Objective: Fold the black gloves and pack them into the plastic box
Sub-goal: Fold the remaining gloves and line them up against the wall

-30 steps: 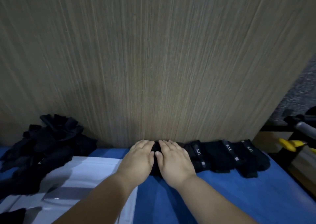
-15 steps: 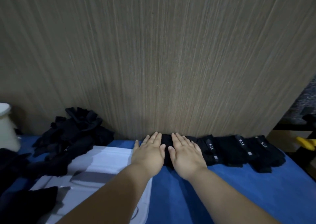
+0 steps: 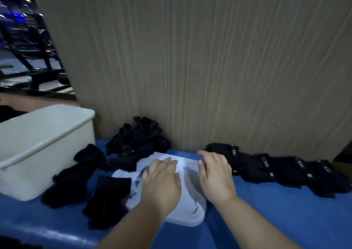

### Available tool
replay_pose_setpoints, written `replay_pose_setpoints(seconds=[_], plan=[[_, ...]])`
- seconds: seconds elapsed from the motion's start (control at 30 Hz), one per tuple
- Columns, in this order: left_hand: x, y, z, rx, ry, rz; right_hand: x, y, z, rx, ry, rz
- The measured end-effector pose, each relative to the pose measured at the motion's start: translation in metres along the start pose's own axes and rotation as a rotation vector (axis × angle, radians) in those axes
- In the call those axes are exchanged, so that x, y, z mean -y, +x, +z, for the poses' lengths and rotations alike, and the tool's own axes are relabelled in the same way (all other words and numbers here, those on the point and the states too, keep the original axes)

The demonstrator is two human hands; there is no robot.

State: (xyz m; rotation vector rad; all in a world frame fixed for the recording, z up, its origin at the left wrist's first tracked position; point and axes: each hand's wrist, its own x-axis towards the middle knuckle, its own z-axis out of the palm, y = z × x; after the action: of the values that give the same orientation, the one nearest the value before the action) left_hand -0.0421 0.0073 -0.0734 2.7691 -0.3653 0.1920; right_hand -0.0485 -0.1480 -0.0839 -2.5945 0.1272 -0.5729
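A row of folded black gloves (image 3: 282, 169) with white lettering lies along the foot of the wooden panel at the right. Unfolded black gloves are heaped at the back (image 3: 140, 140), and more loose gloves (image 3: 80, 178) lie beside the cream plastic box (image 3: 47, 134) at the left. My left hand (image 3: 162, 180) hovers palm down over a flat white lid (image 3: 188, 210), fingers relaxed and holding nothing. My right hand (image 3: 215, 174) is at the lid's right edge, just left of the folded row, fingers loosely bent and empty.
A tall wooden panel (image 3: 200, 68) stands right behind the gloves. Everything rests on a blue surface (image 3: 285, 220). Dark metal frames (image 3: 28, 48) show at the far left beyond the panel.
Both hands have come off the folded glove by the panel and drawn back left over the white lid. The view swung left, bringing the cream box into sight.
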Motion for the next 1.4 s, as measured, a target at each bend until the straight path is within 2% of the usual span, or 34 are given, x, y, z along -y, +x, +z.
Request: replay_pose_setpoints(seconds=[0.13,0.17,0.33,0.53,0.67,0.8,0.93,1.07,1.23,1.33,1.4], plan=[[0.062,-0.035,-0.020,-0.428,-0.029,-0.035,0.040,-0.020,0.023,0.082,0.197,0.049],[0.078,-0.042,-0.023,-0.490,-0.025,-0.074,0.050,-0.024,0.029,0.123,0.248,0.043],[0.122,-0.062,-0.038,-0.358,-0.164,-0.441,0.099,-0.032,0.061,0.311,0.334,-0.035],[0.137,-0.058,-0.029,-0.074,-0.202,-0.498,0.128,-0.027,0.083,0.466,0.135,-0.065],[0.136,-0.052,-0.030,-0.027,-0.262,-0.440,0.132,-0.021,0.088,0.502,0.188,-0.042],[0.125,-0.051,-0.037,-0.098,-0.297,-0.317,0.125,-0.023,0.080,0.483,0.439,0.074],[0.103,-0.047,-0.043,-0.037,-0.576,-0.204,0.107,-0.026,0.050,0.425,0.711,0.198],[0.062,-0.040,-0.042,0.161,-0.795,-0.128,0.071,-0.034,0.006,0.425,0.852,0.320],[0.000,-0.036,-0.021,0.413,-0.890,0.057,0.014,-0.058,-0.051,0.447,1.019,0.499],[-0.031,-0.034,-0.004,0.489,-0.925,0.168,-0.017,-0.075,-0.076,0.411,1.122,0.574],[-0.048,-0.030,0.011,0.498,-0.856,0.265,-0.035,-0.085,-0.085,0.405,1.157,0.599]])
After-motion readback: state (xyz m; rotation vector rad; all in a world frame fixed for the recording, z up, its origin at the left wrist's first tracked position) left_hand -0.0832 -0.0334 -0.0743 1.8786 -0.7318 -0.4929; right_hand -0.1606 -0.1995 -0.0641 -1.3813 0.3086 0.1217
